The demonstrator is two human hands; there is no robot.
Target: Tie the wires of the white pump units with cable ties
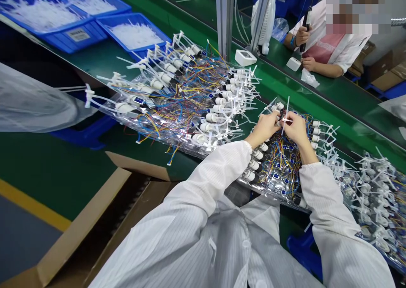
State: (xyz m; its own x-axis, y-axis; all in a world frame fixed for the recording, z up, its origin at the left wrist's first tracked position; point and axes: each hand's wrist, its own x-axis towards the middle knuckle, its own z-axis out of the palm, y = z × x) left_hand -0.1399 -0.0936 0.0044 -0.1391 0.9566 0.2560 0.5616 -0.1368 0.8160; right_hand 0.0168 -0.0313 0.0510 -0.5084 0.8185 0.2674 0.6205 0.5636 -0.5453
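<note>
- Green table (91, 62), slanting from upper left to lower right
- Blue bins (60, 42), upper left
- Wired parts (211, 117) amid clear plastic (173, 138), centre to lower right

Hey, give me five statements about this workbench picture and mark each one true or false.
1. The bare left hand and bare right hand are close together. True.
2. Black cables fill the blue plastic trays. False: those trays hold thin white plastic strips.
3. The brown cardboard box is open. True.
4. The co-worker in a white overshirt holds a black elongated object. True.
5. The camera wearer's striped fabric sleeves are black. False: the sleeves are white.
</note>
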